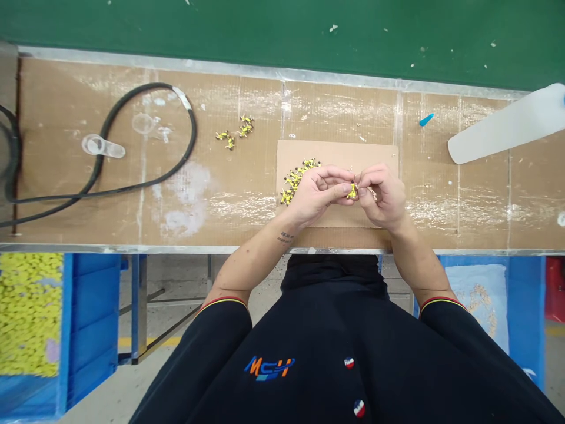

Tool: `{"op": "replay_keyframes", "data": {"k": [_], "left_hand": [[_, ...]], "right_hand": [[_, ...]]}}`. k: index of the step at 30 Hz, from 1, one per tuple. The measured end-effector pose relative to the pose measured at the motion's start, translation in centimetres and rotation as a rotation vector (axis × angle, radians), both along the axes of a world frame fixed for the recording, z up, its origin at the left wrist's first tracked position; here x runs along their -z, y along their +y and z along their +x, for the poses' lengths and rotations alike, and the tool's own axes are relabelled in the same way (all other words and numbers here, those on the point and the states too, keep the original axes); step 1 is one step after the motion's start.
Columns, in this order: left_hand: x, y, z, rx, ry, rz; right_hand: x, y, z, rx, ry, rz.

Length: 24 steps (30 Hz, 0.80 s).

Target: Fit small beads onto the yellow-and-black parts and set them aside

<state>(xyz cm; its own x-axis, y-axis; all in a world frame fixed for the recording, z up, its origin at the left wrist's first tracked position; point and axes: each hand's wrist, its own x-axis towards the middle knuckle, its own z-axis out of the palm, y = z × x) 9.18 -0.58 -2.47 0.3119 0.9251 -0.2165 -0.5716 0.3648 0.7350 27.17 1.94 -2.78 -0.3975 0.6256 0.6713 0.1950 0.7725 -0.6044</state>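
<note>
My left hand [324, 191] pinches a small yellow figure [352, 191] between thumb and fingers, above a flat cardboard sheet [338, 152]. Close against it, my right hand [383, 194] has its thumb and forefinger pressed together at the figure's edge; any small part between them is too tiny to name. Some pale small pieces [373, 193] show by the right hand's curled fingers. Beside my left hand, a cluster of small yellow figures with dark ends [295, 176] lies on the sheet's left side.
Several more yellow figures [236, 132] lie left of the sheet. A black cable [192, 129] loops at the left near a clear plastic piece [103, 146]. To the right are a blue cap [426, 120] and a white bottle [503, 126]. Blue bins [95, 312] stand below the table edge.
</note>
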Motion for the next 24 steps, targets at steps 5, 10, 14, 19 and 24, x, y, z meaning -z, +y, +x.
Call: {"op": "replay_keyframes", "data": {"k": [5,10,14,19,24], "left_hand": [[0.21,0.02,0.01,-0.009,0.031,-0.006],[0.22,0.02,0.05,-0.023,0.045,0.017],[0.08,-0.01,-0.14,-0.065,0.109,0.063],[0.17,-0.03,-0.45,-0.078,0.197,0.144],[0.85,-0.31,-0.26,-0.166,0.292,0.325]], "right_hand": [[-0.08,0.07,0.06,0.039,-0.063,-0.011],[-0.14,0.26,0.38,0.033,-0.12,-0.014],[-0.18,0.41,0.72,0.021,-0.184,0.04],[-0.2,0.32,0.83,0.047,-0.255,0.131],[-0.6,0.27,0.86,0.014,-0.265,0.059]]}}
